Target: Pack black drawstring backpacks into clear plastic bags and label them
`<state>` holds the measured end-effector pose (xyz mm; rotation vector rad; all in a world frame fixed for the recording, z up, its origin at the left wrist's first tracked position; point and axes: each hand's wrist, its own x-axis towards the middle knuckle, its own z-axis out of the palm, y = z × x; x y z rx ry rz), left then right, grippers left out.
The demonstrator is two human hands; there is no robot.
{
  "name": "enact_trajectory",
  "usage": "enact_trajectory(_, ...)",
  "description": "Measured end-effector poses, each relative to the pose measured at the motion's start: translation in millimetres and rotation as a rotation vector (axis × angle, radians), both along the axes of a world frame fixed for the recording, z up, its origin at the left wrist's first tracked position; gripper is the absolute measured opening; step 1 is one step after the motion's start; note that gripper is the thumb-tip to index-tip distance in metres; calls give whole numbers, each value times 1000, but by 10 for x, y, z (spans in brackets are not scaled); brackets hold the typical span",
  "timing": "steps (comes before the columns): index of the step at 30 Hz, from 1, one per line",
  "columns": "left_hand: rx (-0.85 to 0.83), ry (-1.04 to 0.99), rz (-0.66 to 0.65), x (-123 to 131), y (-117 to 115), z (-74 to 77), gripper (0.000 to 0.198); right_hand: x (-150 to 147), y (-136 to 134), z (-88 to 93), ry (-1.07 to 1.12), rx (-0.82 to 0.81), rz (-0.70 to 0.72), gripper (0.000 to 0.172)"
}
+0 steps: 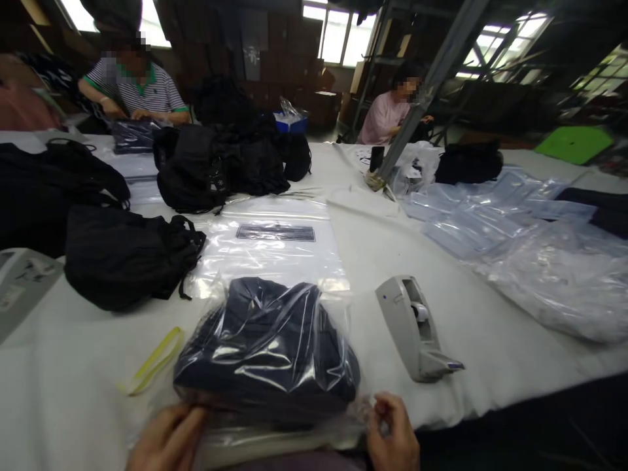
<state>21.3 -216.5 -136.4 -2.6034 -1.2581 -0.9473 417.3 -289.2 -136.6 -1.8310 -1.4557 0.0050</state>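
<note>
Clear plastic wraps your work: a see-through bag (pixel 267 350) with a dark folded garment (pixel 275 387) inside, flat on the white-covered table (pixel 363 252), right in front of you. Right hand (pixel 393 432): thumb and fingers pinched on the bag's near right corner. Left hand (pixel 167 439): fingers curled at the near left corner; can't tell whether they grip or just rest.

Progress, as judged: garment is in, folding looks done. Near edge of the bag seems loose, so closing probably remains; no tape visible on it.

Just beyond the bag, flat clear sleeves (pixel 269 242) with a printed panel. Yellow strip (pixel 156 360) to the left, tape dispenser (pixel 411 327) to the right. Further out, a black drawstring pouch (pixel 128 256), more black bundles (pixel 220 163), loose plastic sleeves (pixel 485 209) on the right. Two co-workers sit across.

Hard to read: left fingertips blur into plastic, the bag's near edge is smeared, both wrists cut off by the frame, grey object (pixel 24 288) cropped at the left edge, panel print illegible.
</note>
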Motion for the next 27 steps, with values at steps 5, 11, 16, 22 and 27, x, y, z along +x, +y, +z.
enact_trajectory(5,-312,-316,614,-2,88,-234,77,-252,156,-10,92,-187,87,29)
enact_trajectory(11,-700,-519,450,475,794,8,32,-274,1044,349,284,-220,131,34)
enact_trajectory(16,-718,-477,499,293,858,92,31,132,1023,395,293,-268,65,29)
enact_trajectory(22,-721,-564,480,283,406,391,33,197,616,425,388,-291,-46,52)
enact_trajectory(27,-635,-716,773,94,175,614,36,270,318,408,497,-365,-164,61)
